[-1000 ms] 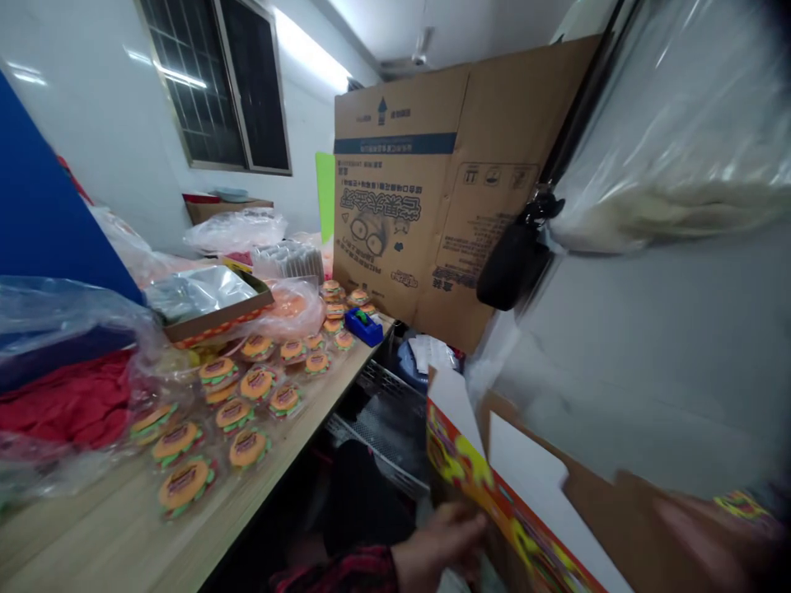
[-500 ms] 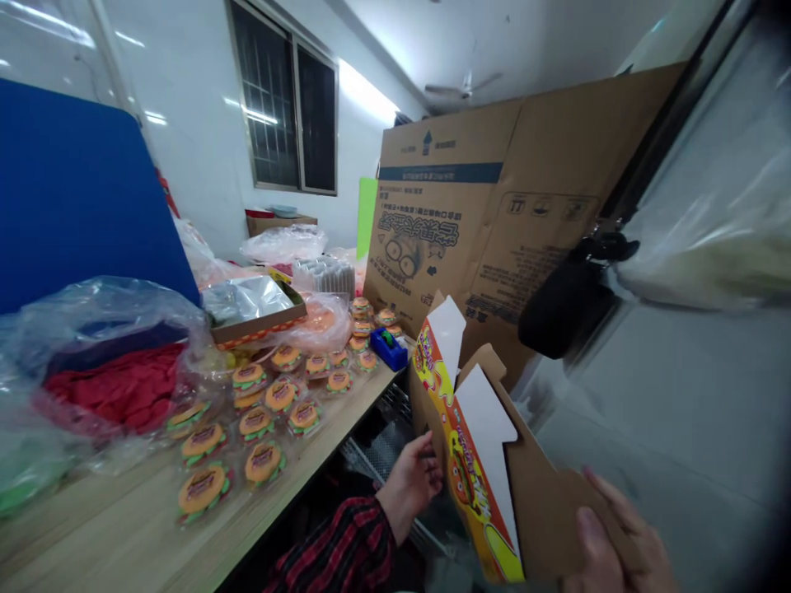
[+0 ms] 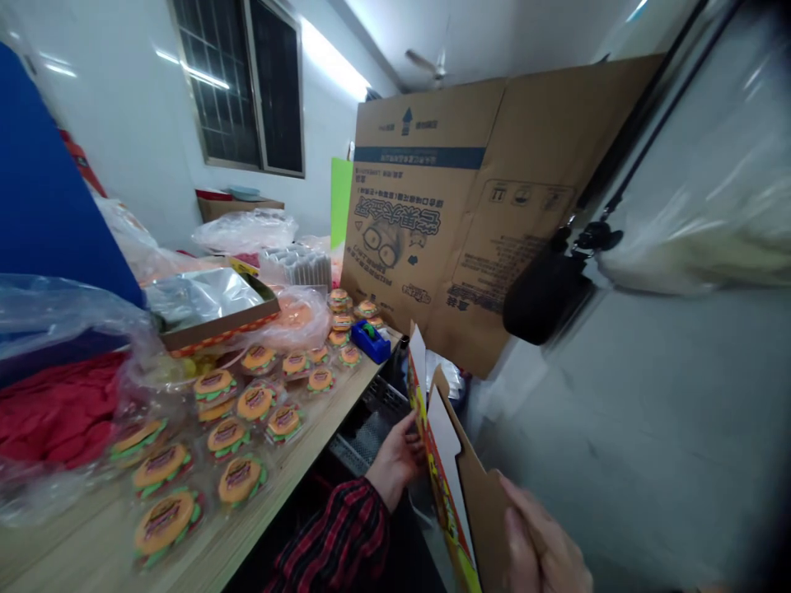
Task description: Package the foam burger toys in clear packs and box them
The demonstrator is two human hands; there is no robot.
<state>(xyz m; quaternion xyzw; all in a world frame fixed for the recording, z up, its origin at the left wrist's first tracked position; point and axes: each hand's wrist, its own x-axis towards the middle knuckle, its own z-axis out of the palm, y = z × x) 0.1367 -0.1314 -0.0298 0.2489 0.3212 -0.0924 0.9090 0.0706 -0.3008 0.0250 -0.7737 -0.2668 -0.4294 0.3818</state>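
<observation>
A partly folded printed cardboard box [image 3: 442, 486], red and yellow outside with white and brown flaps, stands tilted between my hands beside the table. My right hand [image 3: 540, 535] pinches its brown panel, thumb on the near side. On the printed side, my left hand [image 3: 399, 461] has its fingers curled against the box; part of the fingers is hidden behind it. Several burger-shaped pieces in clear plastic packs [image 3: 241, 482] lie on the wooden table [image 3: 247, 543] to the left. A blue tape dispenser [image 3: 371, 342] with green tape sits near the table's edge.
A large brown carton [image 3: 426, 214] stands upright behind. An open box with silvery film [image 3: 203, 296] and a plastic bag of red pieces [image 3: 62, 408] are on the table. A black pouch [image 3: 547, 296] hangs at right. A blue panel [image 3: 55, 181] rises at left.
The box has turned more edge-on and its right side has swung left with my right hand. My left fingers now meet its printed side. The whole view has shifted rightward.
</observation>
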